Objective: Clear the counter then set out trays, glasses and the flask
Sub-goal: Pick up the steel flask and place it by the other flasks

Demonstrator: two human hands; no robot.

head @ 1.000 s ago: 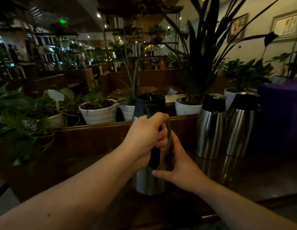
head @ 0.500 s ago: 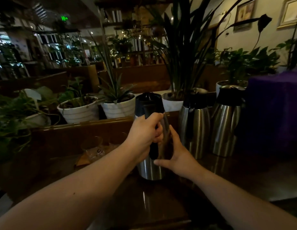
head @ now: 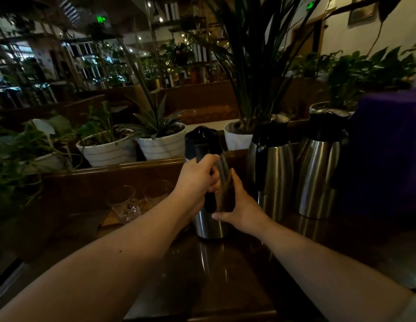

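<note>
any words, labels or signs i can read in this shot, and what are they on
No text here can be read.
Green lit sign hanging from the ceiling at left: too blurred to read.
Second green sign above the doorway at right: too blurred.
Flask in both hands: no label or brand shows.
Framed picture on the wall: too dark.

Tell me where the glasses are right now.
In the head view, two clear glasses sit low on the left of the dark counter, just left of the flask held by both hands, below the white potted plants.
</note>
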